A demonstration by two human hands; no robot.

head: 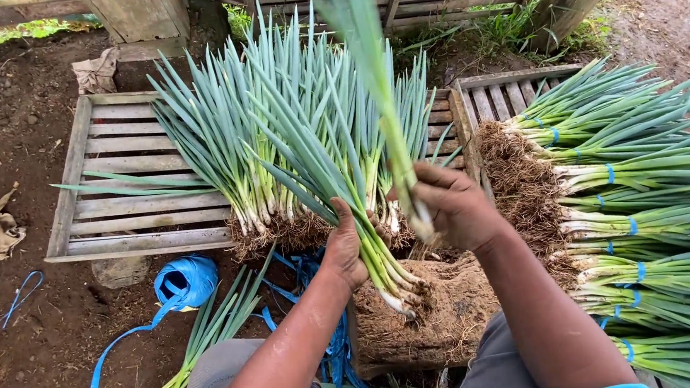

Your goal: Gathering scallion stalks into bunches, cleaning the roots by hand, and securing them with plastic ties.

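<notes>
My left hand (346,248) grips a bunch of green onions (334,162) near their white roots, leaves fanning away from me. My right hand (450,205) holds a single green onion stalk (377,83) upright, its blurred leaves rising toward the camera. Both hands hover over a clump of brown roots and soil (431,320) between my knees. More loose green onions (233,145) lie on a wooden slatted pallet (121,197) just beyond my hands.
A stack of tied green onion bundles (655,217) with blue bands lies at the right on a second pallet (502,93). A roll of blue plastic twine (186,281) sits at my left knee, beside a small onion bunch (208,335). Bare dirt ground (17,347) surrounds everything.
</notes>
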